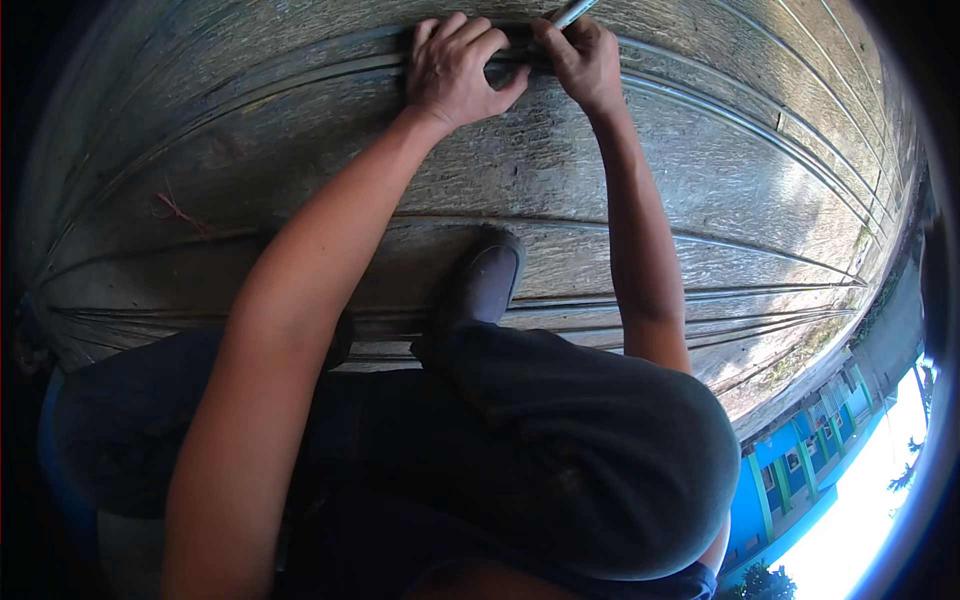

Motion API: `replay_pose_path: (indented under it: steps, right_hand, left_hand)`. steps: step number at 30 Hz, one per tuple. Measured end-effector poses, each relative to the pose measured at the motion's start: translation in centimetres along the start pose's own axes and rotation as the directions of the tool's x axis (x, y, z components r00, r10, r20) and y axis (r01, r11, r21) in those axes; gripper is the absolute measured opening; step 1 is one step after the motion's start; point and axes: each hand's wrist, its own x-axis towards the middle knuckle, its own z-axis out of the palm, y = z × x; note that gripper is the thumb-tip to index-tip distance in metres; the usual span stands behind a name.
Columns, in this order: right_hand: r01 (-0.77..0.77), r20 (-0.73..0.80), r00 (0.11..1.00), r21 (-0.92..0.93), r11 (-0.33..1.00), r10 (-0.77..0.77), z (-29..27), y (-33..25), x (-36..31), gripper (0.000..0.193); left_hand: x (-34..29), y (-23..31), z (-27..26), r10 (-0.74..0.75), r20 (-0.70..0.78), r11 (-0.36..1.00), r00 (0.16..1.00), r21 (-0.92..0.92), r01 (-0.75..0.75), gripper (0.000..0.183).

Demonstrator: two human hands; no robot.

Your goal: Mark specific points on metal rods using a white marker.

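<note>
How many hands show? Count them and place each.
2: the left hand at the rods, top centre; the right hand just right of it, holding a pale stick.

The left hand (462, 72) lies over long metal rods (720, 85) on rough ground (540, 165), thumb pointing toward the right hand (588, 65), which grips a slim pale tool (574, 12). Nearer the body than both hands sits a dark shoe (490, 275); reddish string (178, 212) lies left of the left hand, a blue building (800, 465) far right of the right.
</note>
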Motion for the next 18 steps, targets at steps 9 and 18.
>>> replay_pose_path:
  steps: [9, 18]
  right_hand:
    - [-0.014, -0.04, 0.999, 0.052, 0.999, 0.016, 0.33, 0.07, -0.2, 0.029]
    - [-0.018, -0.007, 1.0, 0.006, 1.0, 0.018, 0.03, 0.15, 0.08, 0.028]
  left_hand:
    - [0.01, -0.05, 0.11, 0.006, -0.005, 1.0, 1.0, 0.005, -0.006, 0.027]
    - [-0.04, -0.05, 0.08, -0.006, 0.015, 1.0, 1.0, 0.01, 0.006, 0.027]
